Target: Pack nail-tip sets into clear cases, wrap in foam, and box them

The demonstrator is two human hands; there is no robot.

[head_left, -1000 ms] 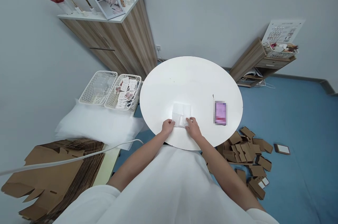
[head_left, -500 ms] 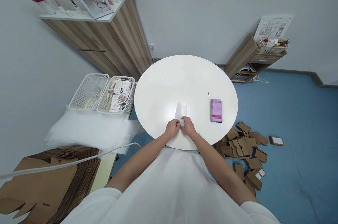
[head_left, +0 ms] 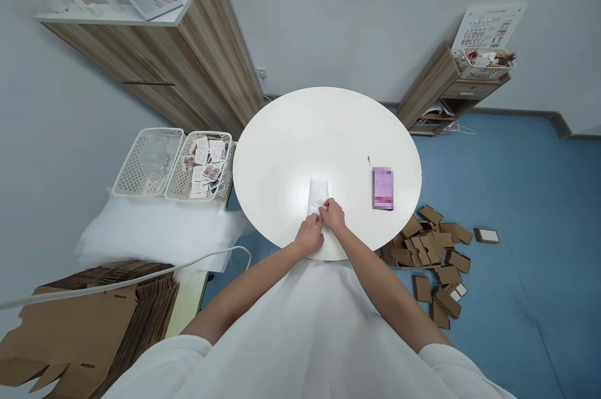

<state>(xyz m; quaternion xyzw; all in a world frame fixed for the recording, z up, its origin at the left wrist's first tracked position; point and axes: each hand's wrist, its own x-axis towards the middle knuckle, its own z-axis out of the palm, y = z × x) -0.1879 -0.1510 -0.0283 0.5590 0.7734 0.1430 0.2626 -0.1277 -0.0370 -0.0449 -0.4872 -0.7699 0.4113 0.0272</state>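
A thin white foam sheet (head_left: 318, 191), folded into a narrow strip, lies on the white oval table (head_left: 282, 136) near its front edge. My left hand (head_left: 309, 235) is closed on the near end of the sheet, its fingers bunched together. Right beside it, my right hand (head_left: 333, 215) pinches the sheet at its right side, close to the left fingertips. Whatever the fold may contain is hidden. To the right on the tabletop lies a purple-screened phone-like rectangle (head_left: 383, 188), blurred out.
Left of the table stand two white baskets, one with clear plastic pieces (head_left: 149, 161), one with printed cards (head_left: 200, 165). Below them are white foam sheets (head_left: 154, 230) and stacked flat cardboard (head_left: 79, 330). Small brown boxes (head_left: 436, 248) cover the floor at right. A white cable (head_left: 188, 264) crosses the left side.
My left hand has shifted down and turned at the sheet's near end. My right hand has moved slightly up. The sheet's two flared ends now lie together as one straight strip.
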